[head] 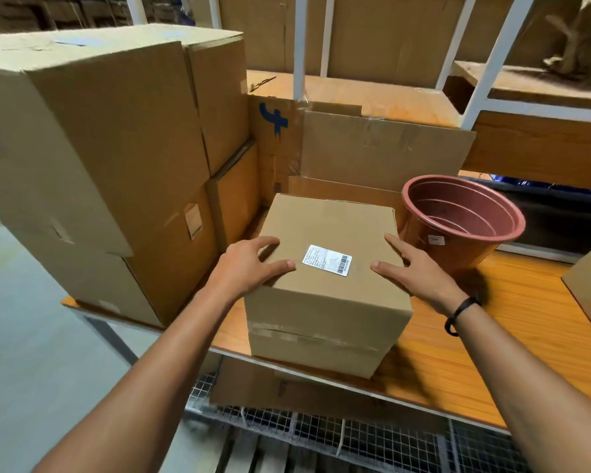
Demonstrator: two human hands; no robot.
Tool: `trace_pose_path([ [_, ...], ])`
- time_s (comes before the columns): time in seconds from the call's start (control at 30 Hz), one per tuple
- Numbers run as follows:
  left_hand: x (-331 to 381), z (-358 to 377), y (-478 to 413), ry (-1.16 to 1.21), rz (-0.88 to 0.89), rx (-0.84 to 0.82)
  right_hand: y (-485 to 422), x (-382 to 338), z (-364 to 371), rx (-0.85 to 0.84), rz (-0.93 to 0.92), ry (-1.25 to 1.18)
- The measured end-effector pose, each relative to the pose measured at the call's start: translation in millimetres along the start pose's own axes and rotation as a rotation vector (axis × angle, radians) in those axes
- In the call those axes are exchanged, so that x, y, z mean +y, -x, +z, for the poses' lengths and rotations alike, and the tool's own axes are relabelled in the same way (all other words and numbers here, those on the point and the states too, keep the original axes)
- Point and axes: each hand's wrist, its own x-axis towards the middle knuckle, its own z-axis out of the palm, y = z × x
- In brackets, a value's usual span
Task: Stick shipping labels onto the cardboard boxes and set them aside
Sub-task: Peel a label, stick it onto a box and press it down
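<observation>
Wooden shelf — both hands spread flat on box; barcode label unreadable.

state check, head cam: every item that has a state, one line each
Box: closed, upright on the table, both hands on it.
Label: stuck flat on the box top.
Left hand: open, spread over the box's left top edge.
Right hand: open, fingers on the box's right top edge.
Pot: empty, tilted, right of the box.
Stacked boxes: closed, piled at left.
</observation>
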Motion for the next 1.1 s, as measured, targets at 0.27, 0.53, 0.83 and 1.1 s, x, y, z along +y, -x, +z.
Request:
trace_pose_path([
  [0.27,9.5,-4.6,-29.9,-0.183,0.203,-0.103,-5.7,-42.4,5.3,0.157,-0.237,0.430],
  [0.53,4.5,7.7,-38.4,-0.185,0.246,-0.139,-40.0,-111.4,57.0,-0.149,-0.326,0.657],
  [0.83,3.9,9.1,-38.5,-0.238,0.264,-0.120,-57.2,-141.4,63.8,-0.254,-0.204,0.770],
  [1.1,3.4,8.2,-38.2,-0.236,0.250,-0.112,-59.8,-140.5,55.2,-0.231,-0.171,0.767],
])
